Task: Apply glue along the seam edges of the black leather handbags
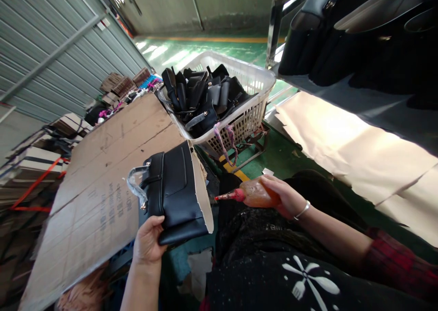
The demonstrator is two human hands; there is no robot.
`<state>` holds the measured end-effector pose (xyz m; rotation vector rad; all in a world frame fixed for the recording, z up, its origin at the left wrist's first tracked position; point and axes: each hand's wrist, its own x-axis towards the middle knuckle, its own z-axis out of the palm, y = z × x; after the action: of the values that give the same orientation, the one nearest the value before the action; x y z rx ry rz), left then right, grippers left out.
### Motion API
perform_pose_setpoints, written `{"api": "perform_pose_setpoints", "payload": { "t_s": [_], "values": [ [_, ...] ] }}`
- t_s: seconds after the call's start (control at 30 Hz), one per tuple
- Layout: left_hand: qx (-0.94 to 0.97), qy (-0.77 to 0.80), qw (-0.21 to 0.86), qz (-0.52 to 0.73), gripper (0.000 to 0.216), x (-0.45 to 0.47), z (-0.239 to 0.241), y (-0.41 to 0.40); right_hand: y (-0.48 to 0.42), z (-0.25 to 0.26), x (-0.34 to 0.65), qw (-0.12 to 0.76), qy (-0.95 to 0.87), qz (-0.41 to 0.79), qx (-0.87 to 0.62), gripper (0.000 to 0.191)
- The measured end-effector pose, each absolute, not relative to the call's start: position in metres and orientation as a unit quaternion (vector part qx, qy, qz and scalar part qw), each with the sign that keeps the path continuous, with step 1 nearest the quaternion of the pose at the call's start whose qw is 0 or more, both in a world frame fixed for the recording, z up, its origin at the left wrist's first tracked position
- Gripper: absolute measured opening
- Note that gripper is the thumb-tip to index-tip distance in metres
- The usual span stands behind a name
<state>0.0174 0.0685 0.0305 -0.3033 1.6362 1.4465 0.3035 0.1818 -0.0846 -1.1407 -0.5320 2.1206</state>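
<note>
- Black leather handbag [174, 188] lies on edge against brown cardboard sheet [102, 188]; my left hand [148, 242] pinches its bottom corner.
- My right hand [284, 197] has fingers wrapped round amber squeeze bottle [251, 193], whose red nozzle is near the bag, apart.
- No liquid visible on the bag, possibly hidden; white plastic basket [246, 115] behind is full.

cardboard sheet [96, 188]: black handbag [174, 188] at right edge | green floor [273, 158]: metal stand [252, 144] carrying white plastic basket [248, 115] of black bags [201, 96] | grey shelf [376, 108], right: row of dark bags [342, 42]
</note>
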Motion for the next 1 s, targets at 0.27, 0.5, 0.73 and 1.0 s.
{"api": "perform_pose_setpoints", "payload": {
  "t_s": [0.27, 0.5, 0.73, 1.0],
  "values": [
    [-0.125, 0.655, 0.471, 0.577, 0.051, 0.012, 0.019, 0.064, 0.185, -0.085, 0.29, 0.301, -0.228, 0.808, -0.453, 0.053],
    [-0.113, 0.657, 0.458, 0.588, 0.059, 0.007, 0.009, 0.059, 0.168, -0.092, 0.298, 0.235, -0.254, 0.825, -0.446, 0.05],
    [-0.08, 0.656, 0.441, 0.607, 0.06, 0.006, 0.005, 0.055, 0.171, -0.097, 0.299, 0.27, -0.282, 0.792, -0.47, 0.054],
    [-0.064, 0.681, 0.394, 0.614, 0.049, 0.013, 0.006, 0.052, 0.179, -0.097, 0.294, 0.328, -0.246, 0.785, -0.465, 0.054]
  ]
}}
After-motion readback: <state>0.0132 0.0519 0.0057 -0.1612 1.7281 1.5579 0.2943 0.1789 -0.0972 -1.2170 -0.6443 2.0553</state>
